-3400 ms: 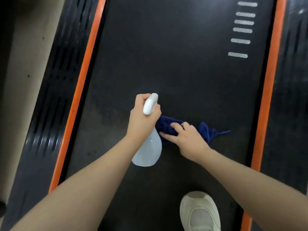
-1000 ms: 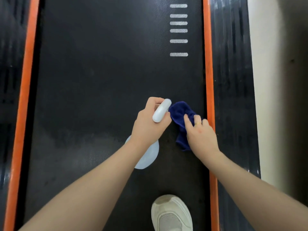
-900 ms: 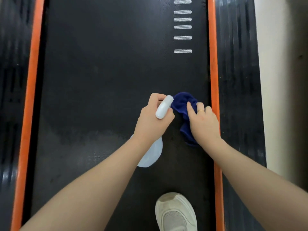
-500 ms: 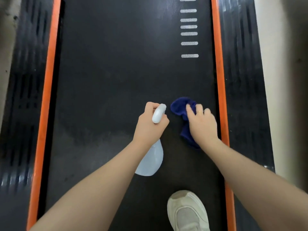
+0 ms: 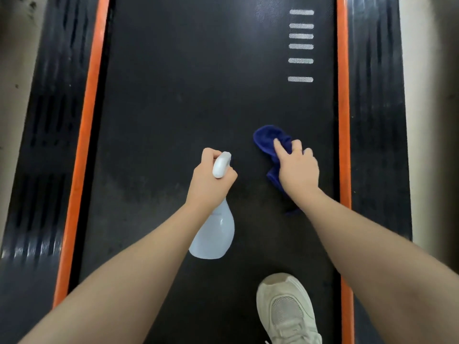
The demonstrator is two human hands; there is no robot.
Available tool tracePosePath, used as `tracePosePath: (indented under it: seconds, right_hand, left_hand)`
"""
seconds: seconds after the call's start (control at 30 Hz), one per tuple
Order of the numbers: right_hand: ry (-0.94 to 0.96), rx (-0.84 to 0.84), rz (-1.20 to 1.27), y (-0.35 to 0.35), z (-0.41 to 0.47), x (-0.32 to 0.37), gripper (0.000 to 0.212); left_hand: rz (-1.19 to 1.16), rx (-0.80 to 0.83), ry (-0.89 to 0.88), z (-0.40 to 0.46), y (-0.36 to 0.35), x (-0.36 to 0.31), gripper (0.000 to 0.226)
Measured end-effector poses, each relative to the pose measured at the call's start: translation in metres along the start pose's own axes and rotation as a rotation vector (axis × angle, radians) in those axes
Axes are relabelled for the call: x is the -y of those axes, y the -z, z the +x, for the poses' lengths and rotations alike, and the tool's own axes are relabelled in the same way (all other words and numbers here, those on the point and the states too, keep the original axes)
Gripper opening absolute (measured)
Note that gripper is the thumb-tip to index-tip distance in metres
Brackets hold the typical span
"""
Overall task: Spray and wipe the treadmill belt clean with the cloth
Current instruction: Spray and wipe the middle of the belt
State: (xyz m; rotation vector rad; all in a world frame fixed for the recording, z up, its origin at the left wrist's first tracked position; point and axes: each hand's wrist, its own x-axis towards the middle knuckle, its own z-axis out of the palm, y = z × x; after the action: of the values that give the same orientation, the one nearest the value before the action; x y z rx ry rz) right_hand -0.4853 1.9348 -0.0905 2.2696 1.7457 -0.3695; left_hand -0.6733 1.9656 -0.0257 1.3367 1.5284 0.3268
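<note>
The black treadmill belt [image 5: 188, 100] runs up the middle of the view between orange side strips. My left hand [image 5: 211, 182] grips the neck of a pale blue spray bottle [image 5: 214, 237]; its white spray head [image 5: 221, 165] points forward over the belt. A dark blue cloth [image 5: 267, 140] lies crumpled on the right part of the belt. My right hand [image 5: 296, 170] presses down on it, index finger stretched over the fabric. Part of the cloth is hidden under the palm, and a corner shows behind the wrist.
A white sneaker [image 5: 288, 311] stands on the belt near the bottom edge. Orange strips [image 5: 344, 120] and ribbed black side rails [image 5: 377, 120] border the belt. Several white dashes [image 5: 300, 60] mark its far right. Pale floor [image 5: 15, 70] lies outside.
The right hand and cloth went from the belt's middle to near the right orange strip, then pushed forward. Over the last half second the hands moved apart; the left hand kept holding the bottle.
</note>
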Motion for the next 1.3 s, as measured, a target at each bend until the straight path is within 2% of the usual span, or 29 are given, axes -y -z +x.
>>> tracePosePath:
  seconds: [0.03, 0.07, 0.1, 0.2, 0.23, 0.27, 0.3, 0.33, 0.4, 0.47, 0.57, 0.67, 0.73, 0.9, 1.03, 1.13, 1.2, 1.3]
  right_hand:
    - [-0.077, 0.01, 0.016, 0.006, -0.004, 0.011, 0.065]
    - [-0.059, -0.055, 0.024, 0.008, -0.011, 0.024, 0.065]
    - [0.045, -0.107, 0.023, 0.007, -0.02, 0.039, 0.064]
    - [0.508, 0.139, -0.026, -0.003, -0.042, 0.053, 0.065]
    - [0.584, 0.145, -0.066, -0.002, -0.034, 0.047, 0.063]
    - [0.603, 0.068, -0.077, -0.001, -0.025, 0.041, 0.058]
    - [0.536, -0.004, -0.075, -0.002, -0.016, 0.033, 0.054]
    - [0.382, -0.062, -0.042, 0.001, -0.008, 0.027, 0.053]
    - [0.054, 0.031, -0.024, 0.005, -0.003, 0.017, 0.057]
    - [-0.04, 0.147, 0.059, 0.005, -0.007, 0.01, 0.06]
    - [0.039, 0.158, 0.674, 0.002, -0.025, -0.012, 0.053]
    - [-0.252, -0.072, 1.289, 0.013, -0.057, -0.048, 0.052]
    - [-0.433, -0.223, 1.439, 0.02, -0.077, -0.078, 0.052]
    - [-0.605, -0.329, 1.428, 0.027, -0.088, -0.152, 0.022]
    - [-0.637, -0.376, 1.313, 0.021, -0.068, -0.187, 0.021]
    - [-0.615, -0.385, 1.207, 0.015, -0.057, -0.203, 0.04]
    - [-0.577, -0.413, 1.165, 0.019, -0.055, -0.21, 0.049]
    - [-0.489, -0.451, 1.084, 0.02, -0.065, -0.219, 0.045]
  left_hand:
    - [0.007, -0.005, 0.008, -0.001, 0.002, 0.003, 0.023]
    - [0.007, -0.013, 0.018, -0.002, 0.005, 0.005, 0.022]
    - [0.0, -0.023, 0.028, -0.002, 0.007, 0.006, 0.021]
    - [-0.009, -0.039, 0.047, -0.002, 0.013, 0.01, 0.019]
    - [-0.01, -0.044, 0.042, -0.001, 0.014, 0.013, 0.019]
    - [-0.015, -0.05, 0.034, -0.001, 0.015, 0.015, 0.019]
    - [-0.02, -0.055, 0.023, -0.002, 0.015, 0.017, 0.02]
    - [-0.022, -0.054, 0.012, -0.002, 0.016, 0.017, 0.021]
    - [-0.017, -0.04, -0.005, -0.006, 0.014, 0.016, 0.022]
    - [-0.034, -0.009, -0.014, -0.011, 0.01, 0.01, 0.021]
    - [-0.038, 0.109, -0.052, -0.017, -0.009, -0.006, 0.019]
    - [-0.006, 0.234, -0.118, -0.015, -0.045, -0.034, 0.019]
    - [0.002, 0.286, -0.177, -0.01, -0.075, -0.058, 0.02]
    - [0.022, 0.267, -0.234, 0.02, -0.148, -0.12, 0.023]
    - [0.111, 0.238, -0.229, 0.046, -0.183, -0.145, 0.025]
    - [0.184, 0.219, -0.286, 0.047, -0.195, -0.151, 0.023]
    - [0.222, 0.304, -0.343, 0.038, -0.197, -0.15, 0.023]
    - [0.306, 0.497, -0.382, 0.018, -0.194, -0.134, 0.022]
